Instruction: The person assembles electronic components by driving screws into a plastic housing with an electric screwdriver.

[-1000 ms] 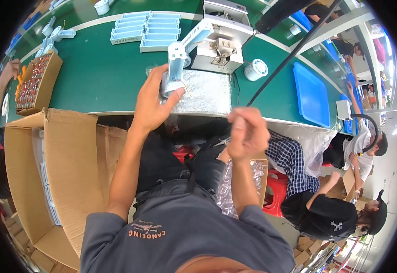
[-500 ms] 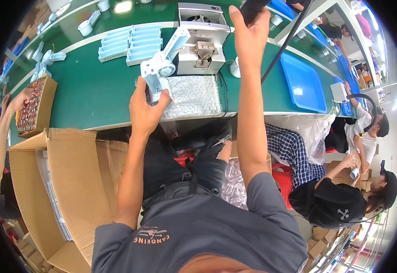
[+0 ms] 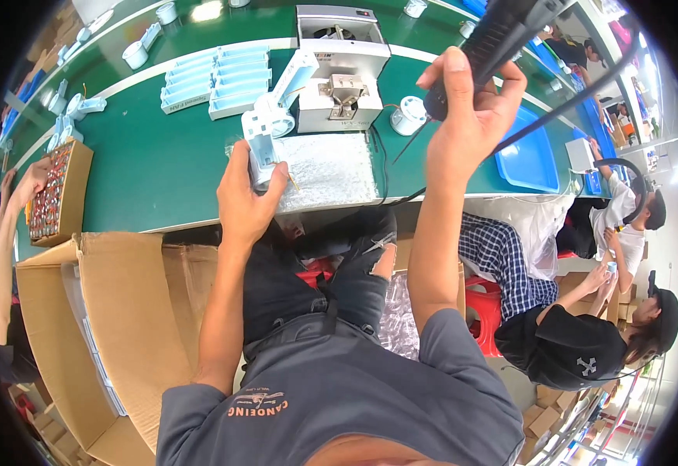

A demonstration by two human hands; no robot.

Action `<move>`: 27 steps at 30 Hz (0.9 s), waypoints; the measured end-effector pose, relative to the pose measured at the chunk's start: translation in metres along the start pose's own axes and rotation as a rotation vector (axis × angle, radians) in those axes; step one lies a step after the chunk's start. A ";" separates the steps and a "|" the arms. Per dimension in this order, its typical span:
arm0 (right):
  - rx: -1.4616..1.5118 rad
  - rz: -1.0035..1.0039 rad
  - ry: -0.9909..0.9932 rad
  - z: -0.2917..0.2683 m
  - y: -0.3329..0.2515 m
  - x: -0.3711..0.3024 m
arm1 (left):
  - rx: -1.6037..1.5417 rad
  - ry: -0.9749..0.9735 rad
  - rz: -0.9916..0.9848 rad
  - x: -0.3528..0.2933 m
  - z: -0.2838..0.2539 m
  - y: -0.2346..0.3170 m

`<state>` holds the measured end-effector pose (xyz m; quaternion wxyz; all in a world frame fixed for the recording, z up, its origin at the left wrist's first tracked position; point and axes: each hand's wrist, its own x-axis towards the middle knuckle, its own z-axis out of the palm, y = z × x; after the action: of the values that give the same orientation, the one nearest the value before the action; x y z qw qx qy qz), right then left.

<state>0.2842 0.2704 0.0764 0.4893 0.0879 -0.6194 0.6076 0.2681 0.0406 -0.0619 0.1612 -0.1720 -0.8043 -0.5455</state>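
My left hand (image 3: 244, 198) grips a light-blue plastic fan housing (image 3: 258, 141) between thumb and fingers. Its handle slants up to the right, and a thin wire sticks out near my thumb. Beneath it lies a sheet of bubble wrap (image 3: 335, 167) at the bench's near edge. My right hand (image 3: 471, 128), raised above the bench to the right, is wrapped round a black corded electric screwdriver (image 3: 506, 39). Its thin bit slants down and left, apart from the housing. Behind the bubble wrap stands a silver machine (image 3: 339, 101), with a round light-blue part (image 3: 409, 116) beside it.
Stacked light-blue trays (image 3: 238, 81) sit left of the machine. A blue tray (image 3: 527, 159) lies at the right. A box of small parts (image 3: 63, 190), with another person's hand at it, stands far left. An open cardboard box (image 3: 133, 311) is by my left arm. Co-workers sit to the right.
My right hand has come nearer and to the right, bringing the electric screwdriver with it, so its bit now shows. The left hand still holds the housing in nearly the same place.
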 end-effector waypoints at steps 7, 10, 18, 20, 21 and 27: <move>0.101 -0.046 -0.056 -0.017 0.010 0.007 | -0.017 -0.012 0.010 0.001 0.001 0.004; 0.118 -0.021 -0.079 -0.018 0.012 0.003 | 0.043 -0.009 0.023 0.001 -0.001 0.006; 0.131 0.057 -0.171 -0.023 0.019 -0.002 | 0.073 -0.017 0.044 0.001 0.001 0.003; 0.130 0.055 -0.162 -0.025 0.020 -0.006 | 0.074 -0.025 0.032 0.000 0.000 0.007; 0.137 0.044 -0.160 -0.025 0.020 -0.006 | 0.076 -0.021 0.026 0.002 -0.001 0.009; 0.132 0.044 -0.167 -0.029 0.023 -0.011 | 0.094 -0.010 0.066 0.000 0.001 0.001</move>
<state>0.2882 0.2945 0.0470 0.4158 0.1566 -0.6185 0.6481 0.2688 0.0423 -0.0617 0.1830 -0.1934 -0.8238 -0.5005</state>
